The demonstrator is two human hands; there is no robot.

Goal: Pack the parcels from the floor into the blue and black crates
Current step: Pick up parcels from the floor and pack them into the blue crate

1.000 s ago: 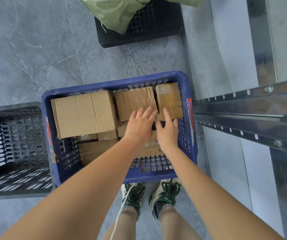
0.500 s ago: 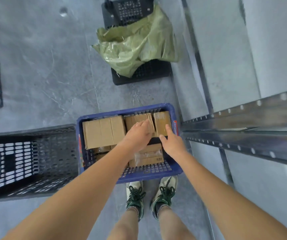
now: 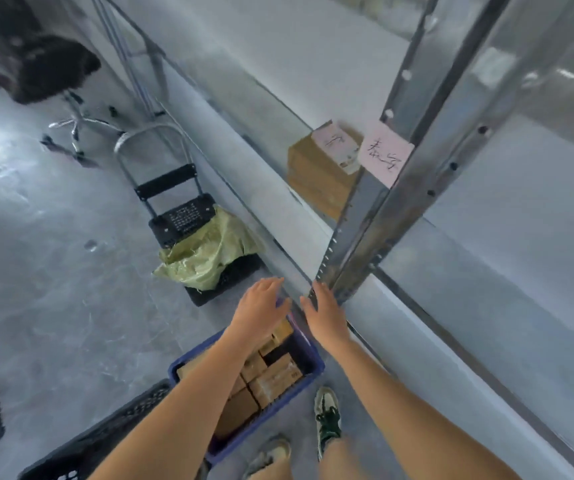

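Both hands have lifted out of the blue crate [image 3: 308, 370] since half a second ago, and the view has swung up toward the metal shelf [image 3: 375, 237]. Left hand [image 3: 261, 308] and right hand [image 3: 325, 315] now hover above the crate's far end with fingers straight and spread, holding nothing. Cardboard parcels [image 3: 271, 379] lie packed inside the blue crate on the floor, the black crate [image 3: 105, 434] touching its left side, and another box [image 3: 320, 168] sits on the shelf
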